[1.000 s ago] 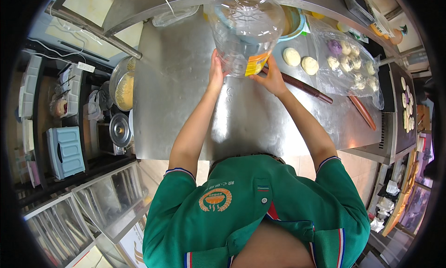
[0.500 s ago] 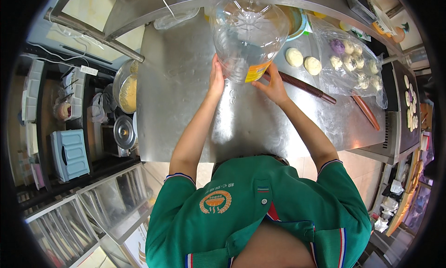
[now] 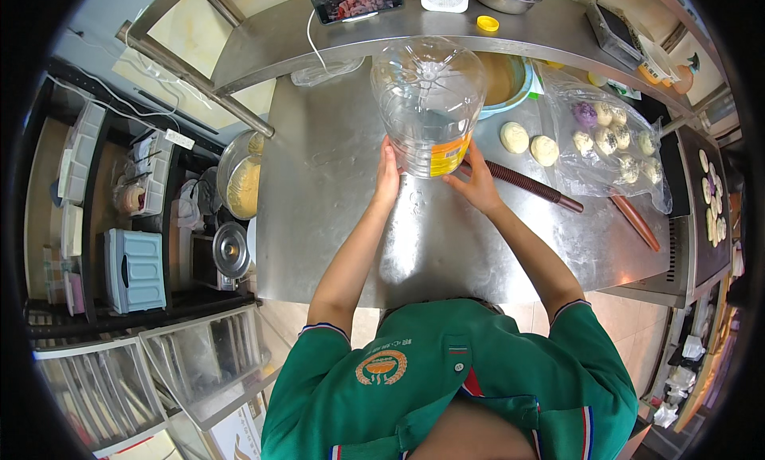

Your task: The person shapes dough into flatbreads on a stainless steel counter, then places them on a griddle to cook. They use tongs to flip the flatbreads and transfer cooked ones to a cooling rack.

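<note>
Both hands are still gripping the large clear plastic bottle (image 3: 429, 101), left hand (image 3: 388, 173) on its left side and right hand (image 3: 476, 183) at its right base, tilting it further over the steel desk (image 3: 335, 221), its neck pointing at the far bowl (image 3: 510, 82).

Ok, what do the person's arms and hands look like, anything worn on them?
Both hands, left hand and right hand, are bare: no gloves, rings or watch visible. The forearms are uncovered. Short green sleeves end in cuffs striped white, red and blue.
</note>
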Available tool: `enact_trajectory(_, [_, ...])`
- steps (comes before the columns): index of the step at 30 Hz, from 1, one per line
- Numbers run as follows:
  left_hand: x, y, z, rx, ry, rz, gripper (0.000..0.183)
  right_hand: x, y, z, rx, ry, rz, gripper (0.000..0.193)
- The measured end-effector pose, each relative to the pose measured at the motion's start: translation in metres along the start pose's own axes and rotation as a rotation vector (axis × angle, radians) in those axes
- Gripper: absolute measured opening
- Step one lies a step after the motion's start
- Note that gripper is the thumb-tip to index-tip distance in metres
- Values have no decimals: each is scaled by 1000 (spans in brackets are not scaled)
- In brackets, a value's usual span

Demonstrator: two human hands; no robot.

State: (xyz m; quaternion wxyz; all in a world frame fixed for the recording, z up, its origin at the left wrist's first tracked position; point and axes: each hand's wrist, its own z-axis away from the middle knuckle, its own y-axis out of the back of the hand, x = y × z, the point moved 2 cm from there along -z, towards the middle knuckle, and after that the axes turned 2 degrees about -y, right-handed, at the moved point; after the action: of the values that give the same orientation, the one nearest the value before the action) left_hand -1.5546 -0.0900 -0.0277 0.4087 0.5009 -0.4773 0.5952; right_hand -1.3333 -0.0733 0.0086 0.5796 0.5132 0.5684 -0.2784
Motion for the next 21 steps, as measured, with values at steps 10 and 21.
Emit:
enact_trajectory(10, [-2,2,-2,46,-41,-44,82,5,1,3,36,-41,16,102])
enact_trajectory(21, [-14,52,64,178,-64,-214,63,82,112,144,79,-542,513,45])
